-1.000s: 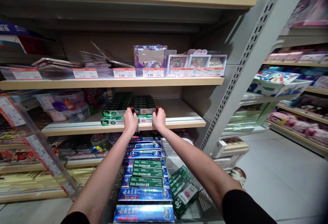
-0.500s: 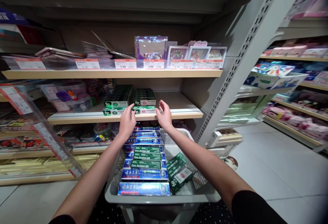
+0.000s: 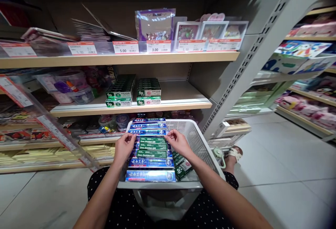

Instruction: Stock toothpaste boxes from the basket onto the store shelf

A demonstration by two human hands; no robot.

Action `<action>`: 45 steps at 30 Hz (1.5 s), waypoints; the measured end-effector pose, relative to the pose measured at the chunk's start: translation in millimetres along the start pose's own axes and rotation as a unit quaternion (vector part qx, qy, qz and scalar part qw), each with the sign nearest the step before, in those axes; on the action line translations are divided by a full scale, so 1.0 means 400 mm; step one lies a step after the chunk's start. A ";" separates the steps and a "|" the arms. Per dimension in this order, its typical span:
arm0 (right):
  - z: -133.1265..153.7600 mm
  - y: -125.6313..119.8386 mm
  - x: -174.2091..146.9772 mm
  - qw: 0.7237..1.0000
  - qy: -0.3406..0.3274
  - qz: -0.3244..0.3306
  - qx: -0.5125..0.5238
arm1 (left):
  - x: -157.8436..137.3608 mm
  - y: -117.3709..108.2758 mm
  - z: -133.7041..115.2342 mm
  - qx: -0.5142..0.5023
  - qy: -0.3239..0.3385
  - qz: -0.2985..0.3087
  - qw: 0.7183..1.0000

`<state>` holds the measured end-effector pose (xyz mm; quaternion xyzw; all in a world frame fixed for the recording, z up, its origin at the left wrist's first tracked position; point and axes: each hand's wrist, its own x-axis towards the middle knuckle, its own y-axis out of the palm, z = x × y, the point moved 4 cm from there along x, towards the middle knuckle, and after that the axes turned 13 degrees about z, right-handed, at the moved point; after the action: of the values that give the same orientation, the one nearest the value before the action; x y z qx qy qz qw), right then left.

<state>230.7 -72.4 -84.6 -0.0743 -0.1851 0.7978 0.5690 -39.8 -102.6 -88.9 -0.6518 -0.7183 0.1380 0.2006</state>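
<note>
My left hand (image 3: pixel 124 148) is at the left end of a row of toothpaste boxes, thumb and fingers pinched together. Across from it, my right hand (image 3: pixel 179 143) is pinched at the row's right end. What lies between the fingertips of either hand is hidden. Between the hands are green Doc.Golden toothpaste boxes (image 3: pixel 152 154) lying on blue ones. Longer blue toothpaste boxes (image 3: pixel 150 176) fill the front of the grey basket (image 3: pixel 210 151). More green boxes (image 3: pixel 183 167) lie tilted at the basket's right, partly behind my right forearm.
Beyond the basket, a shelf (image 3: pixel 183 107) bears two stacks of green-and-white toothpaste boxes (image 3: pixel 148 92). Above it, another shelf (image 3: pixel 126 60) carries price tags and packaged goods. A slotted metal upright (image 3: pixel 246 59) stands at the right. Clear tubs (image 3: pixel 81 94) sit left of the stacks.
Both hands have come down and back from the green stacks on the shelf to the boxes in the basket. Their fingers, apart before, are now pinched. The view has tilted downward.
</note>
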 end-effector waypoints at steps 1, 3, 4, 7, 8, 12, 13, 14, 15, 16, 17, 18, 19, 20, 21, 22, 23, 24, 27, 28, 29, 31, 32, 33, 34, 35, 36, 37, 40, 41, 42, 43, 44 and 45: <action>-0.004 -0.005 0.000 1.000 0.010 0.009 0.003 | -0.002 0.001 -0.003 0.013 -0.005 0.015 1.000; -0.015 -0.007 -0.002 0.998 0.029 0.052 0.025 | -0.007 0.008 -0.007 0.046 -0.006 0.057 0.997; -0.023 -0.004 -0.003 0.996 0.039 0.074 0.042 | -0.010 0.013 -0.008 0.061 -0.004 0.079 0.995; -0.047 0.006 -0.005 0.988 0.059 0.107 0.099 | -0.015 0.020 -0.006 0.081 0.004 0.122 0.989; -0.054 0.010 -0.005 0.985 0.061 0.109 0.116 | -0.015 0.020 -0.005 0.080 0.006 0.130 0.988; -0.067 0.022 -0.002 0.982 0.047 0.098 0.154 | -0.012 0.017 -0.005 0.051 0.020 0.138 0.989; -0.067 0.023 -0.002 0.983 0.044 0.085 0.157 | -0.011 0.016 -0.006 0.034 0.025 0.134 0.990; -0.066 0.024 -0.003 0.984 0.045 0.072 0.160 | -0.010 0.015 -0.007 0.014 0.029 0.128 0.991; -0.064 0.026 -0.004 0.983 0.051 0.062 0.163 | -0.009 0.014 -0.007 -0.007 0.032 0.122 0.992; -0.061 0.027 -0.006 0.983 0.059 0.056 0.167 | -0.009 0.014 -0.008 -0.026 0.034 0.118 0.992; -0.058 0.029 -0.008 0.981 0.068 0.053 0.171 | -0.009 0.014 -0.009 -0.039 0.034 0.114 0.992; -0.054 0.030 -0.010 0.980 0.074 0.052 0.175 | -0.009 0.014 -0.011 -0.048 0.032 0.112 0.992; -0.050 0.030 -0.011 0.980 0.076 0.049 0.178 | -0.010 0.014 -0.013 -0.056 0.027 0.109 0.992; -0.046 0.029 -0.011 0.980 0.073 0.044 0.182 | -0.011 0.014 -0.015 -0.065 0.021 0.110 0.992; -0.043 0.028 -0.011 0.979 0.067 0.040 0.187 | -0.012 0.015 -0.017 -0.078 0.013 0.110 0.991; -0.042 0.027 -0.011 0.979 0.059 0.037 0.193 | -0.014 0.015 -0.020 -0.092 0.005 0.111 0.990; -0.043 0.027 -0.010 0.978 0.052 0.036 0.201 | -0.014 0.015 -0.022 -0.107 -0.003 0.113 0.988; -0.045 0.028 -0.009 0.976 0.047 0.036 0.209 | -0.015 0.016 -0.023 -0.121 -0.010 0.114 0.986; -0.057 0.033 -0.007 0.972 0.039 0.040 0.227 | -0.014 0.015 -0.023 -0.151 -0.026 0.109 0.982; -0.060 0.034 -0.006 0.972 0.037 0.039 0.231 | -0.013 0.015 -0.020 -0.158 -0.029 0.106 0.981; -0.060 0.036 -0.007 0.971 0.033 0.034 0.233 | -0.011 0.015 -0.016 -0.162 -0.031 0.103 0.981; -0.056 0.039 -0.010 0.972 0.027 0.016 0.233 | -0.008 0.015 -0.007 -0.163 -0.032 0.105 0.981; -0.052 0.041 -0.012 0.972 0.026 0.005 0.232 | -0.007 0.015 -0.003 -0.162 -0.032 0.108 0.980; -0.045 0.043 -0.016 0.972 0.026 -0.006 0.233 | -0.005 0.015 0.002 -0.164 -0.033 0.111 0.980; -0.038 0.045 -0.020 0.972 0.026 -0.018 0.233 | -0.004 0.014 0.006 -0.170 -0.035 0.112 0.978; -0.028 0.047 -0.024 0.971 0.024 -0.028 0.234 | -0.003 0.012 0.008 -0.178 -0.036 0.111 0.977; -0.018 0.048 -0.027 0.971 0.020 -0.036 0.236 | -0.002 0.008 0.007 -0.187 -0.034 0.106 0.976; -0.005 0.048 -0.029 0.971 0.013 -0.043 0.237 | 0.001 0.002 0.003 -0.194 -0.028 0.100 0.976; 0.041 0.033 -0.017 0.971 -0.021 -0.056 0.230 | 0.023 -0.021 -0.034 -0.187 0.014 0.076 0.979; 0.059 0.023 -0.003 0.973 -0.033 -0.062 0.221 | 0.037 -0.031 -0.054 -0.176 0.032 0.068 0.981; 0.080 0.009 0.016 0.974 -0.046 -0.068 0.210 | 0.056 -0.041 -0.078 -0.161 0.051 0.060 0.984; 0.102 -0.007 0.040 0.976 -0.060 -0.075 0.196 | 0.078 -0.053 -0.106 -0.139 0.068 0.050 0.987; 0.126 -0.025 0.070 0.977 -0.075 -0.083 0.180 | 0.105 -0.064 -0.136 -0.113 0.086 0.038 0.989; 0.151 -0.043 0.103 0.978 -0.092 -0.092 0.165 | 0.135 -0.076 -0.169 -0.081 0.102 0.026 0.991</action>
<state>212.1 -41.7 -18.8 0.1114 -0.1090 0.7651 0.6248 -38.7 -56.7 -9.5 -0.6947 -0.6859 0.0169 0.2158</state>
